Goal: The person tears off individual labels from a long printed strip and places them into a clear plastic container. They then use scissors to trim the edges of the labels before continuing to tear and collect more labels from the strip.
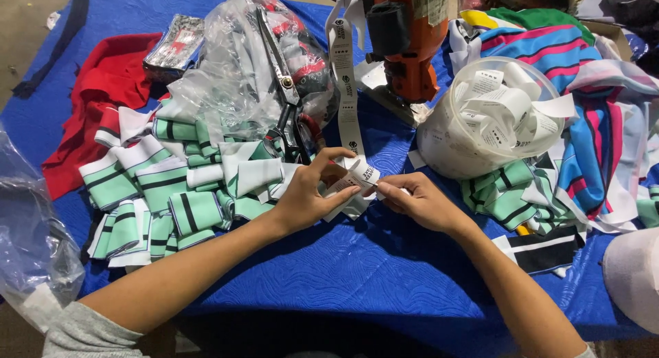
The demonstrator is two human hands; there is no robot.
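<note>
Two hands are meeting over the blue cloth point(357, 262), pinching a white label strip point(345, 83) that is running up and away toward the orange machine point(408, 49). The left hand point(309, 193) is curling its fingers round the strip's loose end, nearer the striped fabric pieces point(171, 193); the right hand point(419, 203) is nipping the edge just beside it.

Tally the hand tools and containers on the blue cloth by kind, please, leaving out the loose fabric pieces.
Scissors: 1
Clear tub of labels: 1
Orange cutting machine: 1
Clear plastic bags: 2, one under the scissors, one at the left edge
Total: 5
</note>
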